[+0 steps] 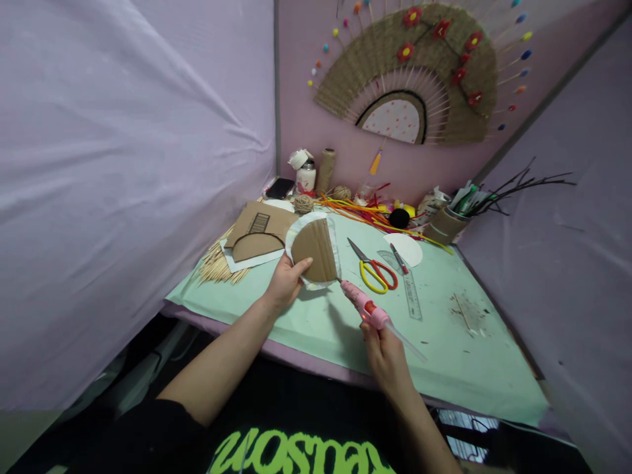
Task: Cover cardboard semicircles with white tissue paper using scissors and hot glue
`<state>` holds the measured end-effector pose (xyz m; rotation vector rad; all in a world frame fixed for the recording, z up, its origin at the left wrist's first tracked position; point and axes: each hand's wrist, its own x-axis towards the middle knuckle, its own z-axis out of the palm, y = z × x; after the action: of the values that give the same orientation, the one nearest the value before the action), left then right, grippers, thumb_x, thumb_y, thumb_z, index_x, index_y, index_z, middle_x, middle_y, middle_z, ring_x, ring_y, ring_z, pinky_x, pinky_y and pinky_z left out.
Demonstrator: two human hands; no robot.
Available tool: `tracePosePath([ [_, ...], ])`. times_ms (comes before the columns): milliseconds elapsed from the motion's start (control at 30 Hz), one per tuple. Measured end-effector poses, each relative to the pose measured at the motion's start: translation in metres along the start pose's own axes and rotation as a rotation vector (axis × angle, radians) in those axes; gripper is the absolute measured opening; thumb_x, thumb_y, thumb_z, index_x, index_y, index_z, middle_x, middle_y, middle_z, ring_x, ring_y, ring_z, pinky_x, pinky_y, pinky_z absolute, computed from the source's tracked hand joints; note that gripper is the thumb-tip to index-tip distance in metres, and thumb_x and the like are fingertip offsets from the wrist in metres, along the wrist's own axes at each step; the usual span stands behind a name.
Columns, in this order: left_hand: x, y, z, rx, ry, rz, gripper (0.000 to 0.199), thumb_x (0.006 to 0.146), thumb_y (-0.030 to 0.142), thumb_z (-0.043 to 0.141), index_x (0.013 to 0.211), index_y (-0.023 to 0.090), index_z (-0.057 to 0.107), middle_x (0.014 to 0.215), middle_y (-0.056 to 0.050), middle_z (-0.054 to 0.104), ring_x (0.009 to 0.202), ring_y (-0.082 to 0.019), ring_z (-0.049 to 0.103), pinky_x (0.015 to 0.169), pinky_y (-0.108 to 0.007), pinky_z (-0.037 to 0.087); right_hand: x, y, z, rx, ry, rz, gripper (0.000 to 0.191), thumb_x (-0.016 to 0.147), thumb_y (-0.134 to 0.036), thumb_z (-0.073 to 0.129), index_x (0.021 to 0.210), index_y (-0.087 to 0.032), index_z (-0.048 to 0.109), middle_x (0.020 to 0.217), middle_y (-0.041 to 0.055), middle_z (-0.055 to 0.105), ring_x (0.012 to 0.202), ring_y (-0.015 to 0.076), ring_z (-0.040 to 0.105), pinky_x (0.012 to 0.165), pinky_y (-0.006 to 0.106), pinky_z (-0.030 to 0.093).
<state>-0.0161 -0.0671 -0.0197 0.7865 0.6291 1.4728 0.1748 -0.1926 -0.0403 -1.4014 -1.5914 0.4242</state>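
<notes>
My left hand (288,282) grips a half-round cardboard piece (313,253) by its lower left edge, thumb on the brown face. Pale fabric or paper shows around the cardboard's rim. In my right hand (384,349) is a pink hot glue gun (363,304), with a clear glue stick coming out of its back. The gun's nozzle is at the lower right corner of the cardboard piece; whether it touches cannot be told. Both hands are above the pale green table cover (316,342).
Scissors (374,270), a marker (399,259) and a clear ruler (413,296) lie to the right. Cardboard sheets (261,227) rest on wooden skewers (217,263) at left. Twine, coloured stems and a tube of twigs (447,225) line the back, below a decorated fan (429,72).
</notes>
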Motion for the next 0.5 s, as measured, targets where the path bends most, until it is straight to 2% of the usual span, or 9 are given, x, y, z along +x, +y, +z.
tracePosePath([
  [367,-0.0017,0.0016,0.0002,-0.047,0.019,-0.024,0.065,0.065,0.020,0.081,0.125,0.022,0.057,0.112,-0.007,0.073,0.109,-0.023,0.066,0.104,-0.040,0.045,0.0005,0.0004,-0.0015,-0.064,-0.077,0.022,0.033,0.097,-0.034,0.041,0.117,-0.017,0.061,0.101,0.0093,0.066,0.091,0.0220,0.061,0.081,0.033,0.050],
  [500,0.0035,0.0055,-0.0020,-0.137,0.100,-0.069,0.060,0.067,0.014,0.078,0.123,0.021,0.058,0.107,-0.005,0.075,0.107,-0.023,0.067,0.103,-0.042,0.046,0.0000,-0.0054,-0.0080,-0.107,-0.094,0.023,0.034,0.098,-0.036,0.040,0.119,-0.020,0.060,0.101,0.0088,0.066,0.090,0.0221,0.061,0.079,0.033,0.049],
])
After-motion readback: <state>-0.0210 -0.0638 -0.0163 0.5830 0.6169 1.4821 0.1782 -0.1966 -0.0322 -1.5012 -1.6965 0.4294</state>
